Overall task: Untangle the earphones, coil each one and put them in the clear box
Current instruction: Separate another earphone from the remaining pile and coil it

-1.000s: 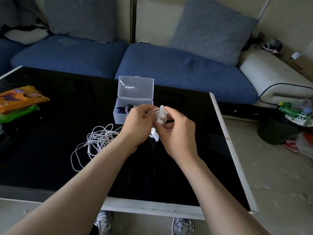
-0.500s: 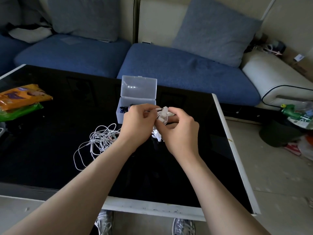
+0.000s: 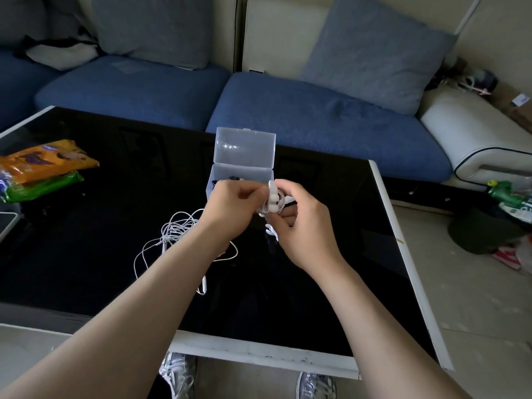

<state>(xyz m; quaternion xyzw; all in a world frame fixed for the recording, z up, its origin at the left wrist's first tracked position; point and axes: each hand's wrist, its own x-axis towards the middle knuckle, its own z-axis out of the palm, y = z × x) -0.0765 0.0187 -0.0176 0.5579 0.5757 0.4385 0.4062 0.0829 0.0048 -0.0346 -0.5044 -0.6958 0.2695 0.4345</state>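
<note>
- little has moved in the last second: your two hands stay close together above the table, and the small white bundle between them sits where it was. only the view has drifted a touch sideways.
- your right hand [image 3: 305, 228] holds the coiled white earphone [image 3: 273, 201], fingers curled round it, so that grip is closed on the bundle.
- your left hand [image 3: 230, 208] meets it from the other side, fingertips pinched on the coil's edge. which strand they hold is hidden behind your knuckles.
- a short white end [image 3: 270, 230] of the same earphone hangs out below your right fingers, just above the table.
- the coil is in the air, just in front of the clear box [image 3: 239, 172] and not inside it.
- the clear box stands on the black table [image 3: 86, 240] with its lid [image 3: 244, 148] hinged up and back. something dark [image 3: 233, 177] lies inside, too hidden to name.
- a loose white earphone [image 3: 178, 228] lies in a tangle on the table, under and to the left of your left forearm, with one loop and a small white piece on the cable [image 3: 205, 286] trailing towards you.
- an orange packet [image 3: 43, 162] and a green packet [image 3: 43, 185] lie touching at the table's left side, well apart from the box.
- beyond the table is a blue sofa [image 3: 316, 125] with a grey cushion [image 3: 374, 53] on it.
- your shoes [image 3: 178, 375] show below the table's near edge.
</note>
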